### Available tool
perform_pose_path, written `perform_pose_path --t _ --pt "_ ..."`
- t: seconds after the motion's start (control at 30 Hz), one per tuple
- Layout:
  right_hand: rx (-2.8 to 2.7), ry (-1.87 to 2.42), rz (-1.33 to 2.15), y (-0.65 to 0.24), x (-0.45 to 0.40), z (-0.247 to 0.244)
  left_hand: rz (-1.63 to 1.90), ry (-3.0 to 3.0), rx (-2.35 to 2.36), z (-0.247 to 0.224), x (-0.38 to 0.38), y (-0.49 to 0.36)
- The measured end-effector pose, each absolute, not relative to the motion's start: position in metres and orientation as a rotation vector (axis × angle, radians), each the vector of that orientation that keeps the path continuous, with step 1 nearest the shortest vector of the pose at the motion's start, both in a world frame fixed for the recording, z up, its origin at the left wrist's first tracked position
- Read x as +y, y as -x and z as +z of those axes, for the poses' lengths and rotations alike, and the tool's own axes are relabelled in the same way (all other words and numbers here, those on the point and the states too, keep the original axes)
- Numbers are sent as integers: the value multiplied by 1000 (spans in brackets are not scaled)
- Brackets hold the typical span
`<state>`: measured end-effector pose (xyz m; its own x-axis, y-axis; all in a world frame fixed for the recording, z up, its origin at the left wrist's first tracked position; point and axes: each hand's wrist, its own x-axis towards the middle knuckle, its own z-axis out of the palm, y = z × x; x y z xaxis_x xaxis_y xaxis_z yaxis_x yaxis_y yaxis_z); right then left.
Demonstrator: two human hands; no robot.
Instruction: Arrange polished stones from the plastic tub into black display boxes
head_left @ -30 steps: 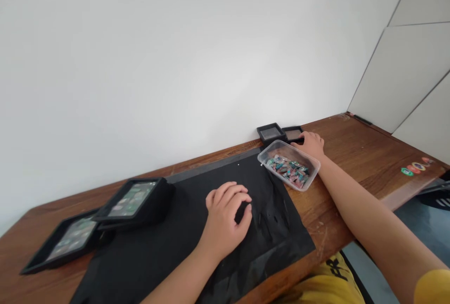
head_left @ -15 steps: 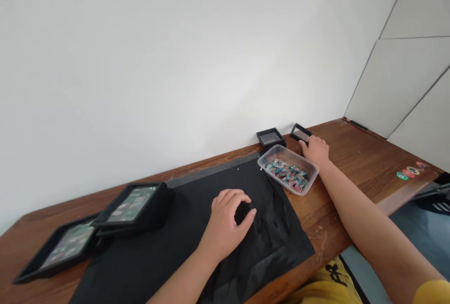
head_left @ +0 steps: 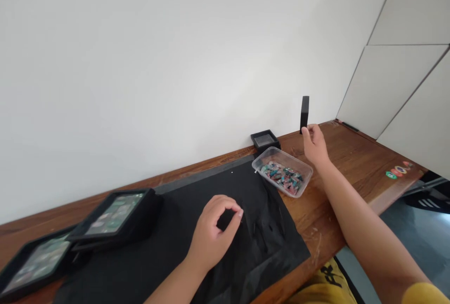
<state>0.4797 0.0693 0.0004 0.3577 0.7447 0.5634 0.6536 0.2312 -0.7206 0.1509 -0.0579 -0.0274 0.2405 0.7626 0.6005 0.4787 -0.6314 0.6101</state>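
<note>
My right hand [head_left: 315, 144] is closed on the lower end of a small black box frame [head_left: 304, 113], raised above the back of the wooden table and seen edge-on. Over the black sheet [head_left: 262, 271], my left hand [head_left: 214, 233] has its thumb and forefinger tips together in a ring, with nothing visible between them. A clear plastic tub [head_left: 305, 187] of small wrapped pieces [head_left: 283, 177] in teal and pink stands between the hands. Behind it, against the wall, lies another small black box frame [head_left: 265, 140].
On the left, a larger black frame with small pieces behind its window [head_left: 114, 215] overlaps a similar black frame [head_left: 38, 259]. Round stickers [head_left: 399, 171] mark the wooden table [head_left: 355, 154] at the right. A white wall [head_left: 158, 70] rises behind.
My right hand has lifted the small black box frame off the table and turned it upright. My left thumb and forefinger have closed together. The view has shifted slightly right.
</note>
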Motion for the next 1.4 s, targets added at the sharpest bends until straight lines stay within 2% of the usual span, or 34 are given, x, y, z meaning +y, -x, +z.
perform_pose_path --t 0.17,0.3,0.47,0.57,0.83,1.07,1.4 --pt "-1494 1186 187 -446 41 18 1280 -2152 1091 -29 -62 -151" --pt "-1707 854 459 -415 9 27 1239 -2120 1075 -34 -64 -150" --pt "-1997 726 387 -390 -22 35 1395 -1993 975 -32 -68 -149" --pt "-2132 659 294 -381 -28 33 1370 -1868 963 -29 -69 -147" --pt "-2358 680 144 -374 -28 24 1070 -1291 646 -13 -69 -143" --pt "-2471 666 106 -369 -30 24 1063 -1171 682 -13 -65 -139" --pt "-2506 729 109 -362 -36 20 985 -1297 779 5 -69 -143"
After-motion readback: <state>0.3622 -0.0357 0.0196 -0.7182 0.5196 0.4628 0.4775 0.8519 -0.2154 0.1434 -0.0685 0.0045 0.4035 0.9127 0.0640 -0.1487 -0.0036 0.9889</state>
